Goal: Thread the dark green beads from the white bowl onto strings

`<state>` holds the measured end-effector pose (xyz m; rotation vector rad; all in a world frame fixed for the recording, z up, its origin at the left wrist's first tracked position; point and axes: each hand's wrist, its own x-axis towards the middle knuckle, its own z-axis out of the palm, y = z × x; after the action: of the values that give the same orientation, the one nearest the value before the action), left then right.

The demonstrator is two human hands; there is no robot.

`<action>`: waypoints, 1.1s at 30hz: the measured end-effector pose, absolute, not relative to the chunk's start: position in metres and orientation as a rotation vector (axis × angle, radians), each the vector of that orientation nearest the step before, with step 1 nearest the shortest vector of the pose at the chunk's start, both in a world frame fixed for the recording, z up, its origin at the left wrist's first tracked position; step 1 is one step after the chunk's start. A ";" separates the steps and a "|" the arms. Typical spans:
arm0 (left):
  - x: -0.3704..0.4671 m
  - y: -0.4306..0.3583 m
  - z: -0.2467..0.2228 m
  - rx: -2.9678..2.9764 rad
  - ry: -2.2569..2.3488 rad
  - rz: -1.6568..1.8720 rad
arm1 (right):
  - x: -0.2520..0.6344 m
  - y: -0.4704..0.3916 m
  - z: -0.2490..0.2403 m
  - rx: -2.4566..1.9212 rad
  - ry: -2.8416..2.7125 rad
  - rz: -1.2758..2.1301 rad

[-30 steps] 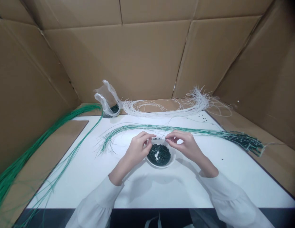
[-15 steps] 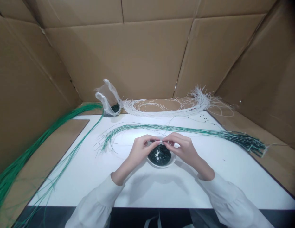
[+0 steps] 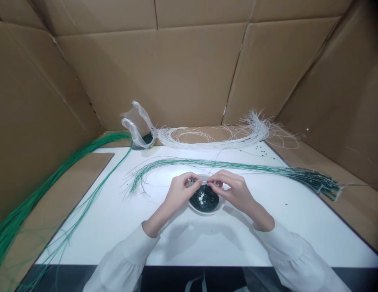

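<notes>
Above a white bowl (image 3: 221, 207) of small dark green beads (image 3: 207, 200), my two hands meet almost fingertip to fingertip. My left hand (image 3: 181, 190) pinches a thin strand (image 3: 204, 181), on which a short row of dark beads shows by the fingers. Thumb and forefinger of my right hand (image 3: 233, 186) are closed at the other end of the strand, on something dark and too small to make out, perhaps a bead. Part of the bowl's far rim is hidden behind the hands.
Behind the bowl lies a bundle of green strands (image 3: 207, 163), its beaded end (image 3: 316, 181) at the right. Farther back are a clear plastic bag (image 3: 140, 125) with dark beads and white strands (image 3: 207, 140). Long green strands (image 3: 61, 170) run along the left. Cardboard walls (image 3: 189, 73) surround the table.
The fingertips of my left hand have drawn slightly left, so a little more of the strand shows between the hands. Both hands remain over the bowl.
</notes>
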<state>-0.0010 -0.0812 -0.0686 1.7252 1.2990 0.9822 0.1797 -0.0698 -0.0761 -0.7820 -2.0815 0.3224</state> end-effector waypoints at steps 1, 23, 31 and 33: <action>-0.001 -0.081 -0.069 1.710 1.279 0.982 | 0.180 -0.070 -0.076 -0.785 -2.079 0.327; 0.000 -0.080 -0.072 1.595 1.099 1.040 | 0.175 -0.074 -0.080 -0.768 -1.964 0.353; 0.001 -0.079 -0.075 1.578 1.043 1.050 | 0.172 -0.075 -0.078 -0.778 -1.962 0.376; 0.002 -0.079 -0.075 1.558 1.039 1.055 | 0.171 -0.075 -0.079 -0.790 -1.945 0.405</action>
<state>0.0019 -0.0792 -0.0753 1.5577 1.0387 1.0554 0.1709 -0.0754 -0.0792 -0.7900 -1.9449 0.4050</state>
